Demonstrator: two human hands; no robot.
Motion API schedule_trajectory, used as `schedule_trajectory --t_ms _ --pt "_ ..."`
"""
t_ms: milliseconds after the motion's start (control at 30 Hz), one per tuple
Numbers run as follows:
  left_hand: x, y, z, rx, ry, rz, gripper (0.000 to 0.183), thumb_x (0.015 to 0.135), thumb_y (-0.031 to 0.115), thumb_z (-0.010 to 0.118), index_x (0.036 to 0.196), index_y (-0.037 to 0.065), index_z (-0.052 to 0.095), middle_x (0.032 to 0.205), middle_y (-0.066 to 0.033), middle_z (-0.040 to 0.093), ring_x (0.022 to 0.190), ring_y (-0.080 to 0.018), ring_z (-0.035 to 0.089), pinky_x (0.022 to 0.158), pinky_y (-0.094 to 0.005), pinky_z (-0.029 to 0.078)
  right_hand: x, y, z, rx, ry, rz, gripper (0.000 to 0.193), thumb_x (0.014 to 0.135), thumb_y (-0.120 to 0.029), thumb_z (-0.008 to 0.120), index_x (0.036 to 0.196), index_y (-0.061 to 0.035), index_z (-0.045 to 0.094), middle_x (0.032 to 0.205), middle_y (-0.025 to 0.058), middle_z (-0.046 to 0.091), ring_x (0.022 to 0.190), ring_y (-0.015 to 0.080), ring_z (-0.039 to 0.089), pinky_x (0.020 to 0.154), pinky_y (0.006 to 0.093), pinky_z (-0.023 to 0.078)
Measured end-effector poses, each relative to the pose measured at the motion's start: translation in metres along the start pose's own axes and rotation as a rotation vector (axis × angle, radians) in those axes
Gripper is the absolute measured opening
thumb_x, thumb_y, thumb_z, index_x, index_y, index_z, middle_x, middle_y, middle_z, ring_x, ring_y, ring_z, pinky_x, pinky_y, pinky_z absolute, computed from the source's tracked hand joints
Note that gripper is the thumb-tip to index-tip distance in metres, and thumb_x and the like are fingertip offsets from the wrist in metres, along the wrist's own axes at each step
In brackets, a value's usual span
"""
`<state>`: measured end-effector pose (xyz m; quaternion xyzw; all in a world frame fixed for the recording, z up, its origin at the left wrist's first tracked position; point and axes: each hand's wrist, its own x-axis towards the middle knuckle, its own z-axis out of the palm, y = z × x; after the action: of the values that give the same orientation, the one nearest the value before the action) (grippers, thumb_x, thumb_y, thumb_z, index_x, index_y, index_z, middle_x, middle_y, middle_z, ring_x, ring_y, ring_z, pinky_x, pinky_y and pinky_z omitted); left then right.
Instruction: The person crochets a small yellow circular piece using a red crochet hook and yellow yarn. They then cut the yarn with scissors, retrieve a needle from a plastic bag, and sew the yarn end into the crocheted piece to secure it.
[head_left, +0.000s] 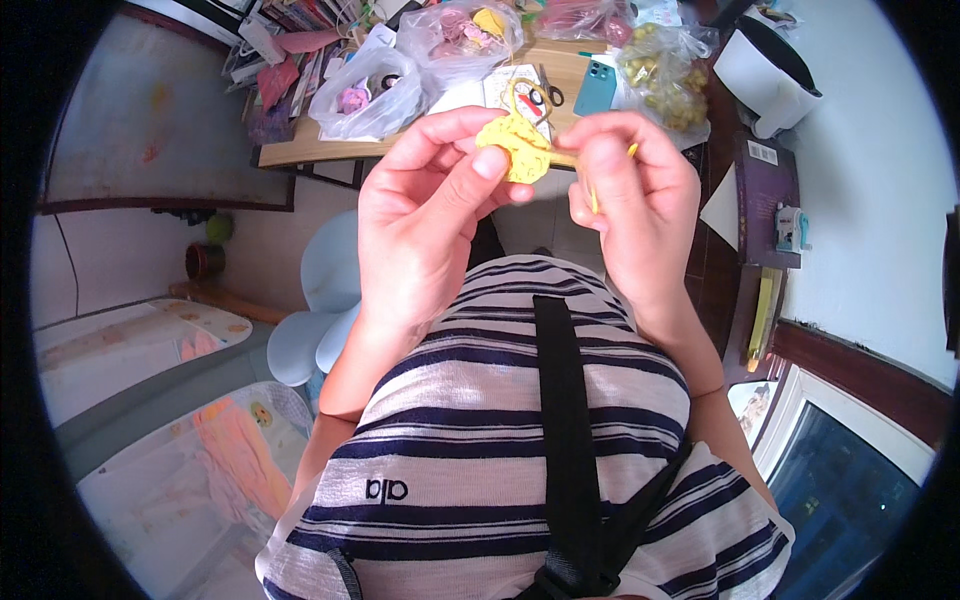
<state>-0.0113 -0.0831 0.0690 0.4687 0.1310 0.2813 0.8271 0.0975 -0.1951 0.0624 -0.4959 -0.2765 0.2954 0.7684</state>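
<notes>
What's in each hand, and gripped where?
Left hand: yellow textured piece, pinched at its left side. Right hand: thin yellow item, mostly hidden; exact hold unclear.

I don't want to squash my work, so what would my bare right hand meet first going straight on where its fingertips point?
Likely the small, rounded yellow yarn piece in your bare left hand, just left of your right hand, though depth is unclear.

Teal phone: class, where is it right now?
In the head view, the teal phone lies on the desk, right of centre near the top, beyond the right hand, between the black-handled scissors and a clear bag.
</notes>
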Motion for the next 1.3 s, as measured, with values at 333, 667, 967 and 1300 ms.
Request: schedule_trajectory --t_ms 333,667,967,1300 --pt "-0.003 -0.005 0.011 0.158 -0.144 0.032 0.017 0.090 0.002 0.060 0.106 -0.001 0.058 0.097 -0.0058 0.062 0.086 -0.0097 0.057 0.076 -0.0219 0.047 0.006 -0.027 -0.001 0.118 -0.017 0.224 0.019 0.093 -0.014 0.056 0.100 0.0021 0.063 0.062 -0.0036 0.050 0.049 0.0012 0.037 0.046 0.0167 0.030" --pt "0.002 -0.010 0.014 0.014 -0.140 -0.045 0.017 0.093 0.005 0.056 0.108 -0.002 0.053 0.094 -0.0078 0.061 0.082 -0.0122 0.060 0.073 -0.0260 0.052 0.010 -0.008 -0.013 0.382 -0.108 0.164 0.019 0.092 -0.018 0.060 0.096 0.0005 0.061 0.067 -0.0031 0.051 0.049 0.0009 0.035 0.045 0.0169 0.029" --pt "0.009 -0.016 0.011 -0.014 -0.068 -0.023 0.016 0.093 0.005 0.056 0.106 -0.003 0.054 0.095 -0.0098 0.062 0.080 -0.0149 0.063 0.075 -0.0290 0.055 0.017 0.002 -0.016 0.503 -0.096 0.233 0.019 0.092 -0.018 0.059 0.096 0.0008 0.061 0.063 -0.0049 0.048 0.048 0.0006 0.033 0.045 0.0179 0.029" --pt "0.014 -0.013 0.008 0.180 -0.105 0.033 0.016 0.092 0.006 0.056 0.106 -0.001 0.055 0.097 -0.0091 0.062 0.077 -0.0107 0.059 0.063 -0.0242 0.049 0.020 0.000 -0.025 0.494 -0.056 0.177 0.021 0.098 -0.021 0.048 0.101 -0.0014 0.056 0.057 -0.0090 0.026 0.046 0.0016 0.023 0.043 0.0188 0.022"
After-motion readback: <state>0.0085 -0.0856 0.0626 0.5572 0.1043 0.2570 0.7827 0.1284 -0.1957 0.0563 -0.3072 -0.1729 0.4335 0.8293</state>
